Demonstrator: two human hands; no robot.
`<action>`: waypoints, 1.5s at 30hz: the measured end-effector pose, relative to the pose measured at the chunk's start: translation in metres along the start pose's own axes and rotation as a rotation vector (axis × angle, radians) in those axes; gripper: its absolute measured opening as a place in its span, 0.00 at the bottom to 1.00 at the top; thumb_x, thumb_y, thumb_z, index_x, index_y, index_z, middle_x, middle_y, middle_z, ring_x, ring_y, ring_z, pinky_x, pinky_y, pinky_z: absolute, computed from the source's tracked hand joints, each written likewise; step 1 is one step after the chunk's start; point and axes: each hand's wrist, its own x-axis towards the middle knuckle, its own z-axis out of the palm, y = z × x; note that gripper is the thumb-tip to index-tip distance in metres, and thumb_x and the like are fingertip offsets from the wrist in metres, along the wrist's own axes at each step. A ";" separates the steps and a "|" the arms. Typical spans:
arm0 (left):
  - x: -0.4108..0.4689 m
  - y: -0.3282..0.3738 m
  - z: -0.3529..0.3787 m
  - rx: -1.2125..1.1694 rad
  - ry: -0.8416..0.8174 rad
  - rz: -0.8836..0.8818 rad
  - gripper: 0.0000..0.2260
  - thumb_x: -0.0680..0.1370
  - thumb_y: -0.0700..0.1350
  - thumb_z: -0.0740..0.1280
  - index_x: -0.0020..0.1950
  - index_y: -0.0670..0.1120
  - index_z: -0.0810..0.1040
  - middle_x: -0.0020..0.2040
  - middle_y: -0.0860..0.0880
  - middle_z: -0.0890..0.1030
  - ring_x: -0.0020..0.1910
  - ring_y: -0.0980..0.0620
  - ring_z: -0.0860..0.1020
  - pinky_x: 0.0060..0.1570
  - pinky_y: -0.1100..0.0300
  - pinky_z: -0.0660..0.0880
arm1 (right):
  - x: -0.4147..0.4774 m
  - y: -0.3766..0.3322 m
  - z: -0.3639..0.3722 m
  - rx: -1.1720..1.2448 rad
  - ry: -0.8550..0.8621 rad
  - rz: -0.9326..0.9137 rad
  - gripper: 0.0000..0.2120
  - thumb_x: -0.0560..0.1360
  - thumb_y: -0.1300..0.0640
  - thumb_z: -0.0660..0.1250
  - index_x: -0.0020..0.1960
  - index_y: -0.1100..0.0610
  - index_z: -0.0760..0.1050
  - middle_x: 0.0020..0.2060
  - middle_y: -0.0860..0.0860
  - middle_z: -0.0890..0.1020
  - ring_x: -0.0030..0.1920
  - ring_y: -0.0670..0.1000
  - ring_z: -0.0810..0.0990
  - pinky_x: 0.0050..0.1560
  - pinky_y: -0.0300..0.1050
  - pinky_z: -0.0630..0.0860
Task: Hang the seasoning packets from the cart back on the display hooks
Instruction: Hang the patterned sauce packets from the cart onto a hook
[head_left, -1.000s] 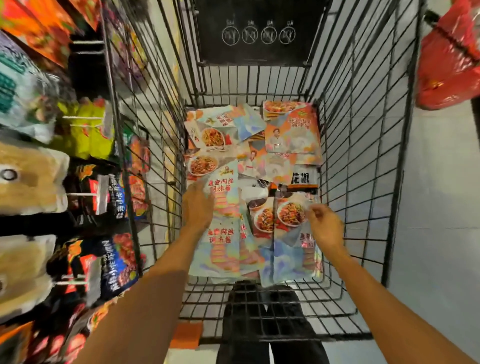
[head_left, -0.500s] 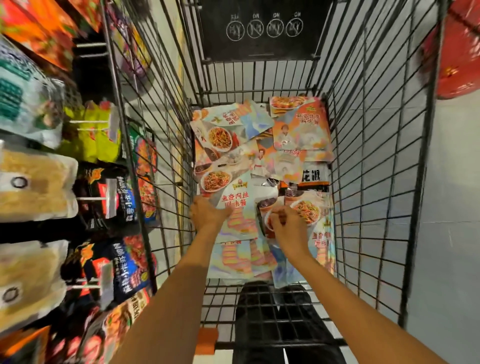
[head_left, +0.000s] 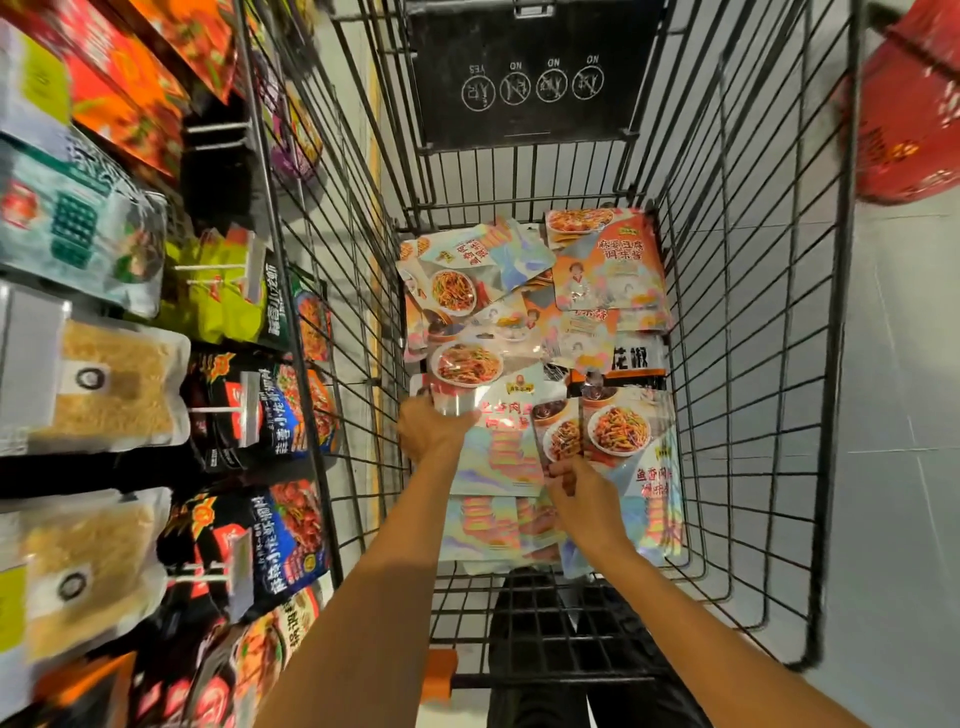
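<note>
Cart (head_left: 837, 415) is a deep wire box w/ high walls on all 4 sides, so the open way for the arms is from above; both forearms come in over the near rim. Seasoning packets (head_left: 608, 270) lie flat & overlapping across the cart floor, left wall to right wall, w/ bare wire showing in the near strip by the person. The left grip (head_left: 434, 428) sits right by the left wall, fingers curled on the top-left corner of a pastel packet (head_left: 498, 457), w/ little room btwn knuckles & wire. The right grip (head_left: 587, 499) is mid-cart, near the left one, fingertips pinching the lower edge of a noodle-picture packet (head_left: 561, 431) that lies partly over the pastel one. There is more room on its right side, out to the right wall. Some motion blur on both hands. The cart's left wall stands close along the display. Display hooks (head_left: 213, 410) stick out toward it, hung w/ black-and-blue packs (head_left: 291, 415), yellow-green packs (head_left: 218, 301) & beige bags (head_left: 114, 384); the pack fronts come close to the wire. The far end of the cart is closed by a black sign panel (head_left: 530, 119). Right of the cart is open grey floor (head_left: 909, 467), w/ a red basket (head_left: 914, 114) at top right, well apart from the hands. Dark trousers (head_left: 540, 623) show through the wire below the near end; an orange tag (head_left: 439, 675) sits on the near bar.
</note>
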 end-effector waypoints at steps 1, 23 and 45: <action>-0.001 0.002 -0.002 -0.089 -0.019 -0.020 0.20 0.65 0.42 0.79 0.53 0.37 0.79 0.51 0.39 0.82 0.45 0.46 0.78 0.42 0.57 0.74 | 0.000 0.001 0.000 -0.007 -0.004 0.004 0.06 0.79 0.63 0.61 0.53 0.62 0.74 0.36 0.50 0.77 0.30 0.41 0.73 0.28 0.28 0.65; -0.082 0.043 -0.225 -0.377 -0.013 0.513 0.06 0.70 0.36 0.74 0.40 0.43 0.77 0.33 0.49 0.82 0.31 0.54 0.79 0.31 0.63 0.74 | 0.006 -0.043 0.047 0.105 -0.146 0.109 0.19 0.74 0.59 0.71 0.59 0.68 0.74 0.55 0.62 0.81 0.56 0.59 0.80 0.53 0.50 0.77; -0.081 -0.005 -0.231 -0.839 -0.421 0.194 0.17 0.66 0.43 0.71 0.55 0.43 0.79 0.48 0.45 0.84 0.47 0.47 0.83 0.44 0.53 0.81 | 0.007 -0.046 -0.028 0.351 -0.109 0.092 0.14 0.74 0.68 0.67 0.60 0.67 0.75 0.56 0.65 0.80 0.54 0.62 0.80 0.54 0.59 0.77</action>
